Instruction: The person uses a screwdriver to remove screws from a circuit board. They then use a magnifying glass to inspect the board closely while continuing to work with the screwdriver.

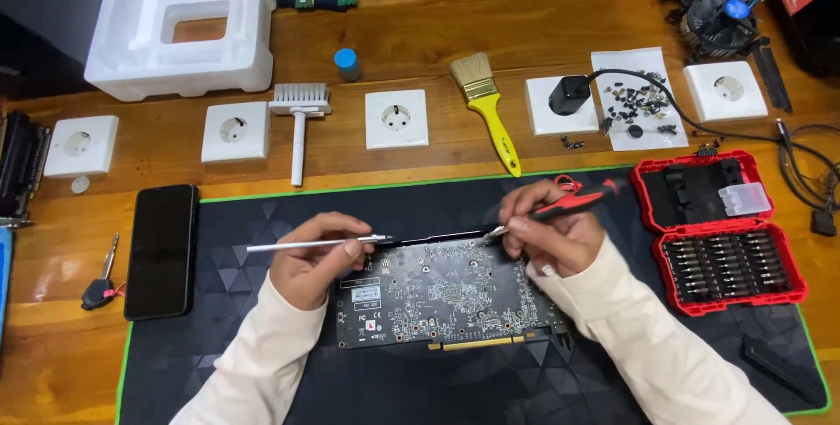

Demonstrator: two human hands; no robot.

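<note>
A dark circuit board (442, 298) with a gold edge connector lies flat on a black mat (219, 285) with a green border. My left hand (315, 259) rests at the board's upper left corner and holds a thin silver rod-like tool (306, 244), its tip pointing right along the board's top edge. My right hand (551, 233) sits at the board's upper right corner, gripping a red and black screwdriver (573, 202) whose tip meets the board's top edge.
An open red bit case (717, 233) lies right of the mat. A black phone (160, 250) and a key (99, 285) are at left. Behind are white wall sockets, a yellow brush (486, 101), a white brush (299, 119), a foam block (179, 23) and small screws on paper (639, 101).
</note>
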